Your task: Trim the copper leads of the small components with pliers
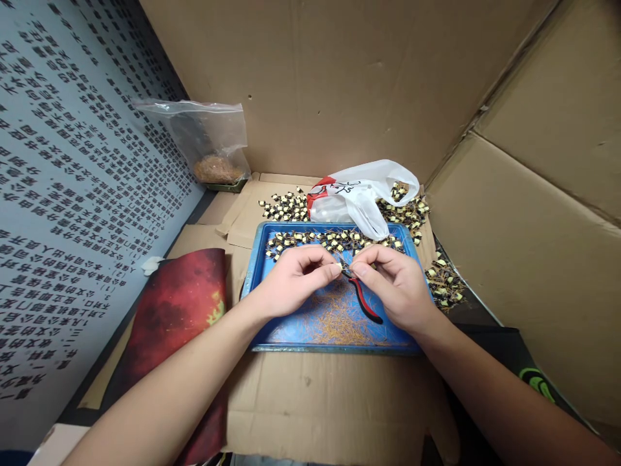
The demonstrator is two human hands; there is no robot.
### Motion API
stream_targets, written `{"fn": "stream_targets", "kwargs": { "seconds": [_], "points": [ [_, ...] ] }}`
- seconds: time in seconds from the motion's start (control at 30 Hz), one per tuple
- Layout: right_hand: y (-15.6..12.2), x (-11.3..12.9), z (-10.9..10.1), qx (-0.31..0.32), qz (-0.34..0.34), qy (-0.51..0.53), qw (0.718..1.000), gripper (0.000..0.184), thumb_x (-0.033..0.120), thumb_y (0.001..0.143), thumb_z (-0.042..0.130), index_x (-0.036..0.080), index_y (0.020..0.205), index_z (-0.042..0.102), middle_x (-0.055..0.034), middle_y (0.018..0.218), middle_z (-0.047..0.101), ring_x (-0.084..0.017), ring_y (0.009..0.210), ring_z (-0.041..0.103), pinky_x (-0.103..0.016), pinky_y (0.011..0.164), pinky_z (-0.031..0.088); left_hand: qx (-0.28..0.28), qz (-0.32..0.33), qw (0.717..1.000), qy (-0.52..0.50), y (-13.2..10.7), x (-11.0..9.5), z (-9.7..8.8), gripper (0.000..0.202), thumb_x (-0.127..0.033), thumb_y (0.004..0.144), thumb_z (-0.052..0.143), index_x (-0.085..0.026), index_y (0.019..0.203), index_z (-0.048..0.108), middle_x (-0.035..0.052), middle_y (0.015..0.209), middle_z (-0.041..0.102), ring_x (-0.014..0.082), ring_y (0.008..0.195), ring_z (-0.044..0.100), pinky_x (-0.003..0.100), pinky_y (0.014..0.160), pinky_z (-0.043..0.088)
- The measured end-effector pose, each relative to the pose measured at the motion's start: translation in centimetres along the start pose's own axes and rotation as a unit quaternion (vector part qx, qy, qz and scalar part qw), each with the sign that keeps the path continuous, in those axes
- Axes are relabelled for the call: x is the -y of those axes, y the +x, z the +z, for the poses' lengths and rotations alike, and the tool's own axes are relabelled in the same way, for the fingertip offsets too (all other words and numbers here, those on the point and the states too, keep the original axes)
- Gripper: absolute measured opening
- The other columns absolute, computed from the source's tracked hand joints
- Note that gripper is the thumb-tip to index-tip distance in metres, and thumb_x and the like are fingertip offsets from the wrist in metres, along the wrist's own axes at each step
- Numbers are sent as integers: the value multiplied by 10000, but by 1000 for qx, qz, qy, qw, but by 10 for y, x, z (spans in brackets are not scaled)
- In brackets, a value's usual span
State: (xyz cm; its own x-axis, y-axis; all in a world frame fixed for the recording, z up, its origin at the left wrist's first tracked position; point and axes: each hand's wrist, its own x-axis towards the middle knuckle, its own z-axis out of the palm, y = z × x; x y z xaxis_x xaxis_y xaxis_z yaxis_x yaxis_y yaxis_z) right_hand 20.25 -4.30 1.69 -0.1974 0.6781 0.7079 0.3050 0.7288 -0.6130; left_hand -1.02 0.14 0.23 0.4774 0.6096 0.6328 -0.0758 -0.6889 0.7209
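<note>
While over the tray (284,329), component (344,265) in left fingers (324,276).

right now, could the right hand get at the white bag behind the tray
Probably yes: the white bag lies just past the right hand, one handle draping over the far rim of the blue tray, and nothing visible blocks the way, though that hand looks busy.
</note>
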Motion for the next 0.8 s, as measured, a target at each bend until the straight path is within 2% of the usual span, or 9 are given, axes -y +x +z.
{"fn": "stream_targets", "kwargs": {
  "seconds": [0.17,0.43,0.67,0.8],
  "points": [
    [0,1,1,2,13,30,999,196,338,962,744,199,828,711,-21,784,710,-165,714,619,-301,682,487,5,11,1000,3,0,-2,0,318,-419,971,700,-144,812,721,37,801,672,160,759,598,301,722,442],
    [0,2,1,-1,26,46,999,298,453,948,788,199,816,702,-28,780,697,-178,718,610,-320,696,502,-2,19,1000,11,-1,1,1,334,-434,973,702,-148,800,704,31,784,657,157,738,580,298,704,429],
    [1,3,1,3,38,44,998,262,420,935,790,198,824,704,-20,774,701,-169,715,611,-312,699,501,17,31,999,9,1,-4,0,322,-415,991,678,-150,809,706,30,800,656,158,774,581,295,754,444],
    [2,1,1,12,66,84,994,290,462,932,803,198,832,737,-26,783,720,-174,734,636,-314,714,518,15,24,1000,-10,1,-1,-1,332,-426,989,676,-155,799,693,29,793,656,157,764,583,290,751,452]
  ]
}}
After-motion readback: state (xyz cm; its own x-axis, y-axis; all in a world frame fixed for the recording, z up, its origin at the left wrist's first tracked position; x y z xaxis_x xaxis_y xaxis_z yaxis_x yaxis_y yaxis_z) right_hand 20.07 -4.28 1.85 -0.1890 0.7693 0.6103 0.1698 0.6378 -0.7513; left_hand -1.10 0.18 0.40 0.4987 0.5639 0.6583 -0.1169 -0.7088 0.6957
